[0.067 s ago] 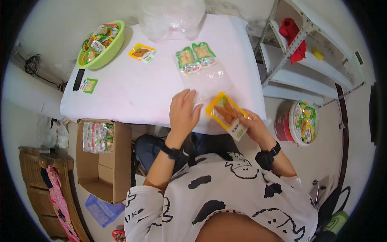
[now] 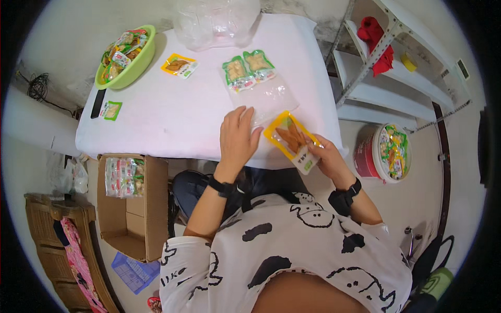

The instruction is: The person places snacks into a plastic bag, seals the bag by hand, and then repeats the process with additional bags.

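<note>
In my right hand [image 2: 330,159] is a vacuum-sealed snack packet [image 2: 290,136] with a yellow border, a clear window showing brown pieces, and a pale end, gripped by that end and tilted over the table's front edge. Beside it, my left hand [image 2: 238,136] has its fingers stretched out and thumb apart near the near end of a clear plastic bag [image 2: 269,99]; whether it touches the bag I cannot tell. At the bag's far end lie two green-bordered packets [image 2: 247,68] with pale pieces, side by side; whether they are inside or on top is unclear.
On the white-covered table [image 2: 172,120] stand a green basin [image 2: 136,70] of packets and a large clear bag [image 2: 216,26]. A loose yellow packet [image 2: 179,65] and green packet [image 2: 111,110] lie leftward. A cardboard box [image 2: 156,208] is at left, a packet-filled bucket [image 2: 366,156] and metal shelf [image 2: 376,94] at right.
The whole view has shifted slightly. My left hand has edged a little right and forward toward the clear bag, and the yellow-bordered packet in my right hand has moved slightly forward.
</note>
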Tool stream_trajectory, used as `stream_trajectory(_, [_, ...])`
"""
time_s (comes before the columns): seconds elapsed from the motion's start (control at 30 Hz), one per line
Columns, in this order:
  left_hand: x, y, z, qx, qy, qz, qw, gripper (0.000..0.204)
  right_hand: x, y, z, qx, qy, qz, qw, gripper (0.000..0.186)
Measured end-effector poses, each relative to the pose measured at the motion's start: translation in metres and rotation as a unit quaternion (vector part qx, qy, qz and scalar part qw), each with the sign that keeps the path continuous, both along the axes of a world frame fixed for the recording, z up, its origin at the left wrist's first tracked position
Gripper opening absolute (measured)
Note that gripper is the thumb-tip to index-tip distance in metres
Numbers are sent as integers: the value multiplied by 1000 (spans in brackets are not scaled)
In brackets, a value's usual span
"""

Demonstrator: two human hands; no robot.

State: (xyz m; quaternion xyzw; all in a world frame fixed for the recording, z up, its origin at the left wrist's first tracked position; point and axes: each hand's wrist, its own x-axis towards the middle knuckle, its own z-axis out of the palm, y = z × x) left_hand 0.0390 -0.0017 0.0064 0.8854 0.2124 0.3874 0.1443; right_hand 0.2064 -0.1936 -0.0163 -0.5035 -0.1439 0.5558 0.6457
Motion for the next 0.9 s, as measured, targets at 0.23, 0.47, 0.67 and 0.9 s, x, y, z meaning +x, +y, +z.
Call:
stream_trajectory(0.23, [22, 12, -10, 53, 33, 4, 998, 35, 5, 9, -4, -6, -21, -16, 1000, 34])
stream_trajectory(0.47, [33, 17, -13, 42, -87, 6, 995, 25, -9, 57, 14, 14, 47, -65, 997, 32])
stream_trajectory(0.67, [34, 18, -16, 28, -108, -7, 994, 27, -11, 124, 4, 105, 46, -42, 993, 33])
stream_trajectory(0.9, [35, 20, -17, 25, -104, -26, 994, 30, 8, 188, 0, 183, 109, -92, 973, 33])
